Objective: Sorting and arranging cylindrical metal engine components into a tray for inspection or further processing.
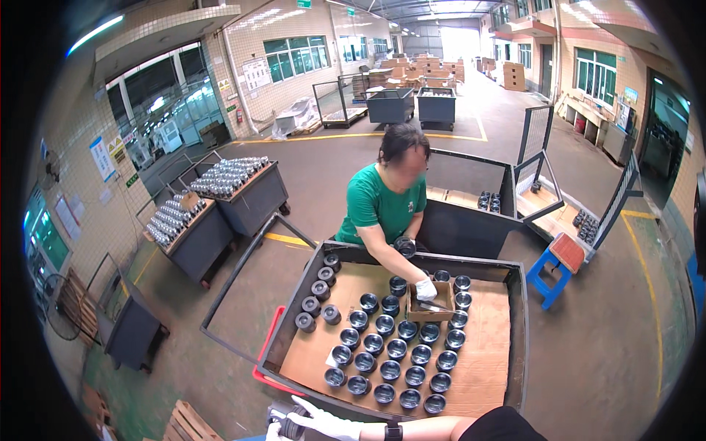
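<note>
At the bottom edge, a grey grooved piston (285, 420) is held between my two white-gloved hands. My right hand (323, 421) reaches in from the right, closed on the piston's side with one finger stretched out above it. My left hand (274, 432), closed on its left side, is partly cut off by the picture's edge. Just beyond is a dark metal cart (521, 331) lined with cardboard. Rows of dark pistons (394, 350) stand in it hollow side up; several grey pistons (321, 289) stand along its left side.
Across the cart, a person (376, 198) in green holds a piston and reaches a gloved hand into a small carton (430, 315). Carts of silver parts (232, 176) stand left. A blue stool (551, 268) is at right, wooden pallets (193, 425) lower left, a red handle (271, 345) beside the cart.
</note>
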Demonstrator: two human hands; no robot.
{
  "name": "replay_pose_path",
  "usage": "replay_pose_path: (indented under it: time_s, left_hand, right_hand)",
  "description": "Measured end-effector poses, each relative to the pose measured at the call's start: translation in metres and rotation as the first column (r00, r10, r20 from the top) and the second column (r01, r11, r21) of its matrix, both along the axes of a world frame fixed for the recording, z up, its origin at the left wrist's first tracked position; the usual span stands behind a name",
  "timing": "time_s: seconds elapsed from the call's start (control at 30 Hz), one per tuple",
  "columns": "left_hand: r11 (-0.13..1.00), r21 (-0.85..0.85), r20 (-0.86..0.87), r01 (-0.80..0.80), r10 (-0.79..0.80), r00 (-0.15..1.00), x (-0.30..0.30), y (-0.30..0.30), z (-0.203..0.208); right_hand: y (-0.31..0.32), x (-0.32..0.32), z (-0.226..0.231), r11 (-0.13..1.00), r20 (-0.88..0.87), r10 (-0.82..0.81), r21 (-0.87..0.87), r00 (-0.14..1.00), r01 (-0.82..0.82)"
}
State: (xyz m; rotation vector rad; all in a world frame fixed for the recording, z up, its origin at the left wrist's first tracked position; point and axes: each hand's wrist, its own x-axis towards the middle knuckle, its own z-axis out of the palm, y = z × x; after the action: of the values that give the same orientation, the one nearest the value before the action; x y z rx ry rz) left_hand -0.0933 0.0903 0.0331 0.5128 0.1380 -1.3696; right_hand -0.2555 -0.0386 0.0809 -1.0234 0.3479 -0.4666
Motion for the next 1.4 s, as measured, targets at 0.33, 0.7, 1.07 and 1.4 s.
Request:
replay_pose_path:
  time_s: [0.33,0.7,1.07,1.4]
  left_hand:
    - [0.970,0.193,0.212,-0.149,0.107,0.971,-0.018,0.010,0.014]
    - [0.914,0.302,0.330,-0.270,0.165,0.930,-0.031,0.017,0.020]
    - [0.882,0.380,0.237,-0.279,0.199,0.951,-0.030,0.025,0.015]
    - [0.908,0.331,0.219,-0.258,0.192,0.957,-0.029,0.024,0.013]
  right_hand:
    - [0.003,0.004,-0.021,0.960,-0.042,0.134,-0.244,0.990,-0.140]
    - [0.019,0.015,-0.034,0.977,0.108,0.212,-0.018,0.971,-0.212]
    - [0.026,0.007,-0.025,0.980,0.061,0.201,-0.005,0.978,-0.201]
    - [0.021,-0.004,0.004,0.972,-0.037,0.224,-0.069,0.974,-0.226]
